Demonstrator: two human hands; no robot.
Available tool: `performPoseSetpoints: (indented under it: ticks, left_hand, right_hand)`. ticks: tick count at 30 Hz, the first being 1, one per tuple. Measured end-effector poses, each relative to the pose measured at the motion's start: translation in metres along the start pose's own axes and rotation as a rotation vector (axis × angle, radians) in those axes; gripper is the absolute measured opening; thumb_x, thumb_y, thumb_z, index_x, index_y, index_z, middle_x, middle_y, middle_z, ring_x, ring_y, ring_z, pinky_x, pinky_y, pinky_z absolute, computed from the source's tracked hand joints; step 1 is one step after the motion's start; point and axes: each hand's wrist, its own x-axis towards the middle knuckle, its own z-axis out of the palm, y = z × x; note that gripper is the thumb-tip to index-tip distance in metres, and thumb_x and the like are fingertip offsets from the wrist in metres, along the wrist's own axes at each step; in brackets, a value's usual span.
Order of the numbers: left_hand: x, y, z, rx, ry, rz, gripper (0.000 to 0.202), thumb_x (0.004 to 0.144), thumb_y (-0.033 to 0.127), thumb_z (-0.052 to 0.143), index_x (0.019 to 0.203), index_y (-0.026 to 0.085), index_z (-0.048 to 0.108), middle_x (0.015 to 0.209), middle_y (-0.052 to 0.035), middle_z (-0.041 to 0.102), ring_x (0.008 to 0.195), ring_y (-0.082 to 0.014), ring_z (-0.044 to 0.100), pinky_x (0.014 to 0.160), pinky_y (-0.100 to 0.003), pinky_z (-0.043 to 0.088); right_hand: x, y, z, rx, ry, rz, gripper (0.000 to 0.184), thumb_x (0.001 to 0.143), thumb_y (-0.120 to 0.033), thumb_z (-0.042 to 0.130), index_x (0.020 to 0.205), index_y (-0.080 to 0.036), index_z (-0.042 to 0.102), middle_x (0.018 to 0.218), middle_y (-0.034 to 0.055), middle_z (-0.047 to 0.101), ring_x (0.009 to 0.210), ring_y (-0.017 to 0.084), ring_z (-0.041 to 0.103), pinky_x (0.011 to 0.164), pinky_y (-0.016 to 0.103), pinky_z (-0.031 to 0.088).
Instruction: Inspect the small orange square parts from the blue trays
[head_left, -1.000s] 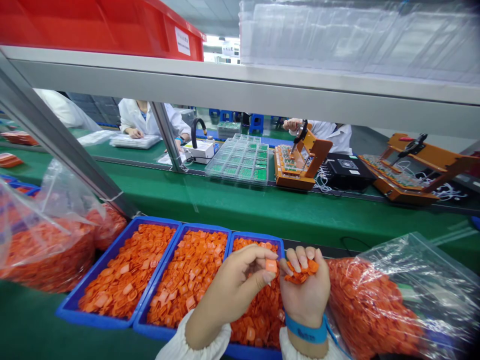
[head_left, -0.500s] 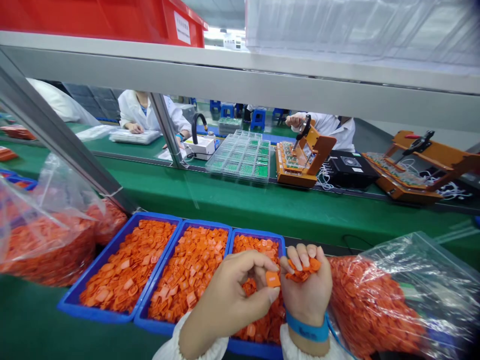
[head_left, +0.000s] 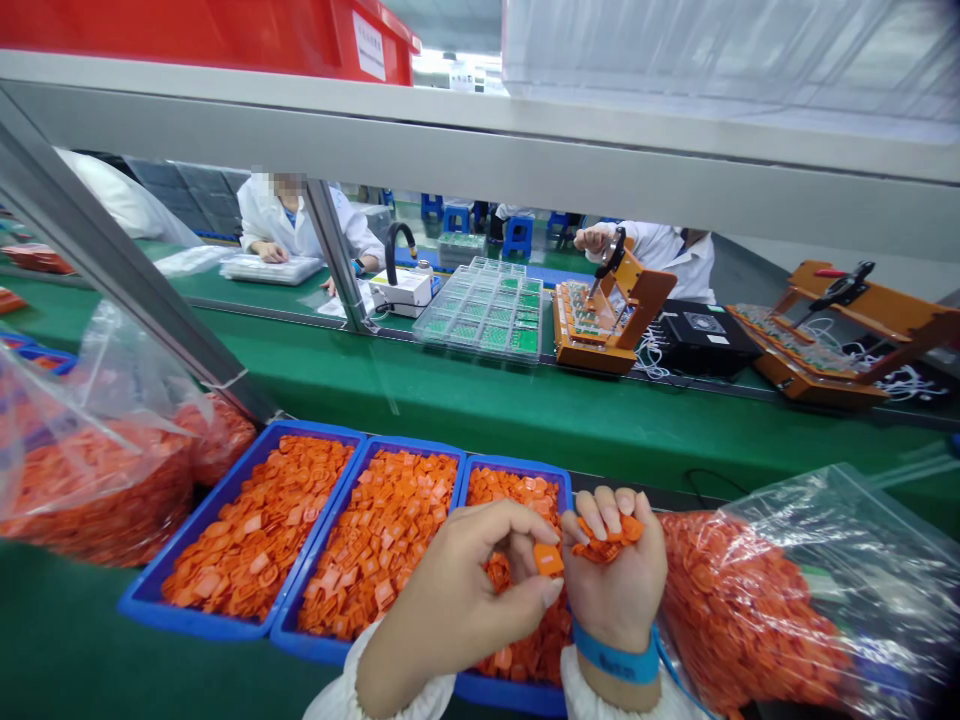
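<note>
My left hand (head_left: 469, 590) pinches one small orange plastic piece (head_left: 548, 559) between thumb and fingertips, right beside my right hand. My right hand (head_left: 613, 585), palm up with a blue wrist strap (head_left: 611, 665), is curled around a small heap of the same orange pieces (head_left: 604, 540). Both hands hover over the rightmost of three blue trays (head_left: 517, 470), each filled with orange pieces. The middle tray (head_left: 341, 535) and the left tray (head_left: 225, 500) lie to the left.
Clear plastic bags of orange pieces sit at the left (head_left: 90, 470) and right (head_left: 780, 600). A green conveyor belt (head_left: 525, 410) runs behind the trays. Beyond it are clear compartment trays (head_left: 484, 315), orange fixtures (head_left: 607, 320), and people in white coats (head_left: 281, 225). A metal shelf (head_left: 480, 170) hangs overhead.
My left hand has lowered slightly and turned the single orange piece between its fingertips. My right hand keeps its heap in about the same place.
</note>
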Motion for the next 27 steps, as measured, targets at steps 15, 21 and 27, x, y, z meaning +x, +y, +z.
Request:
performPoseSetpoints:
  ticks: [15, 21, 27]
  left_hand:
    - [0.027, -0.023, 0.028, 0.436, -0.165, -0.122, 0.007, 0.087, 0.020, 0.068, 0.081, 0.019, 0.068, 0.063, 0.0039, 0.054, 0.061, -0.0142, 0.053, 0.060, -0.026, 0.032]
    - [0.021, -0.020, 0.020, 0.393, -0.201, 0.017, 0.007, 0.085, 0.013, 0.068, 0.085, 0.020, 0.071, 0.071, 0.0025, 0.062, 0.069, -0.0132, 0.059, 0.067, -0.023, 0.040]
    - [0.016, -0.018, 0.012, 0.271, -0.081, 0.152, 0.016, 0.081, 0.003, 0.066, 0.085, 0.017, 0.072, 0.068, 0.0024, 0.069, 0.059, -0.0093, 0.062, 0.061, -0.017, 0.045]
  right_hand:
    - [-0.004, 0.002, 0.003, 0.034, 0.016, -0.005, 0.034, 0.091, -0.033, 0.069, 0.068, -0.022, 0.047, 0.057, -0.0094, 0.040, 0.047, 0.009, 0.037, 0.043, 0.022, 0.044]
    - [-0.003, -0.001, 0.003, 0.065, 0.030, -0.018, 0.034, 0.094, -0.030, 0.065, 0.068, -0.022, 0.045, 0.056, -0.0099, 0.038, 0.046, 0.009, 0.036, 0.041, 0.020, 0.042]
    - [-0.004, -0.003, 0.002, 0.048, 0.012, -0.028, 0.033, 0.092, -0.030, 0.068, 0.069, -0.022, 0.046, 0.055, -0.0104, 0.038, 0.044, 0.008, 0.035, 0.039, 0.019, 0.040]
